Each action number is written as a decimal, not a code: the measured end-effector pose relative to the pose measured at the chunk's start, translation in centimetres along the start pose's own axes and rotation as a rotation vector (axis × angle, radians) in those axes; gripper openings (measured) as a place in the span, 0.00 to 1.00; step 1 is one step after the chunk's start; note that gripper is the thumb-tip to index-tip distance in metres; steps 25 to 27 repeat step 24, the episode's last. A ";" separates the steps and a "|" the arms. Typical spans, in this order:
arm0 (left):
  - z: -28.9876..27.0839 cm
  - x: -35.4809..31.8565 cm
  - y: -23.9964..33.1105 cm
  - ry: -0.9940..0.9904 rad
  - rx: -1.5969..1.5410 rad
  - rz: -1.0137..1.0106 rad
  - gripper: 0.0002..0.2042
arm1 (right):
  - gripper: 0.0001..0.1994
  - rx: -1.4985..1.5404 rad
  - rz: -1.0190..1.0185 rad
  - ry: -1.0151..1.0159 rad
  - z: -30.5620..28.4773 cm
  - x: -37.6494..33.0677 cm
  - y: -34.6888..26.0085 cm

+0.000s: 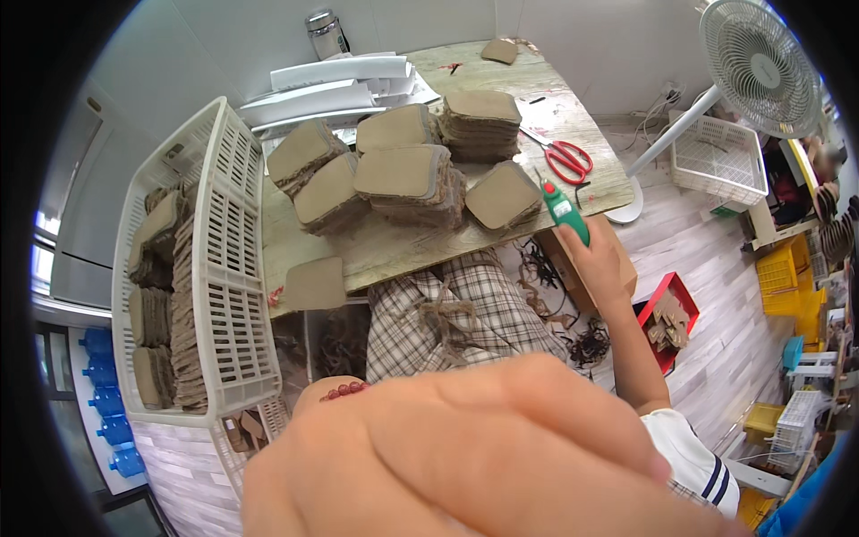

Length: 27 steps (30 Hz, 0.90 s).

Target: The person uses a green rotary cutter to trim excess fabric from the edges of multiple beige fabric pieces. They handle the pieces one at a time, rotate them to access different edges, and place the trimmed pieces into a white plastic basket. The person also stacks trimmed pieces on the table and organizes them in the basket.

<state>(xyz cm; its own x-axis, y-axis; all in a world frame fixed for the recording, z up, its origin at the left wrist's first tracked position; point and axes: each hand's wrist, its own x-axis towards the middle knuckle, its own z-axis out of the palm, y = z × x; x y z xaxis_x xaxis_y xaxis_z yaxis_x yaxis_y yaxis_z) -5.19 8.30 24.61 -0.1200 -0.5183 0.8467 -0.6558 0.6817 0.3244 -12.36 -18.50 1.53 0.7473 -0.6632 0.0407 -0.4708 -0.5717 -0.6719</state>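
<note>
My left hand (447,447) is raised very close to the view and fills the lower middle. Its fingers look bent and pressed together; whatever they hold, if anything, is hidden. A dark red bead bracelet (344,391) shows behind it. At the table's right front edge, my right hand (595,255) is wrapped round a green handheld tool (565,213) with a thin metal tip. The tip points toward red-handled scissors (569,161). Left of the tool lies a rounded beige fabric piece (503,195), beside several stacks of similar pieces (401,172). Another single piece (315,284) lies at the near left edge.
A white plastic crate (240,259) full of stacked pieces stands left of the table (394,255). White paper rolls (335,72) and a steel flask (327,34) are behind. To the right stand a fan (759,67), another crate (718,159) and a red box (673,291).
</note>
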 end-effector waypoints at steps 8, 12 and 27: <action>0.0 -0.5 2.1 0.031 -0.050 -0.128 0.05 | 0.27 -0.420 -0.195 0.088 2.5 8.6 4.1; -0.8 -0.9 3.3 0.089 -0.102 -0.221 0.07 | 0.29 -0.437 -0.221 0.088 4.0 10.4 3.9; -3.9 -4.1 6.2 0.688 -0.221 -0.296 0.17 | 0.31 0.022 -0.514 0.187 0.7 8.5 -1.3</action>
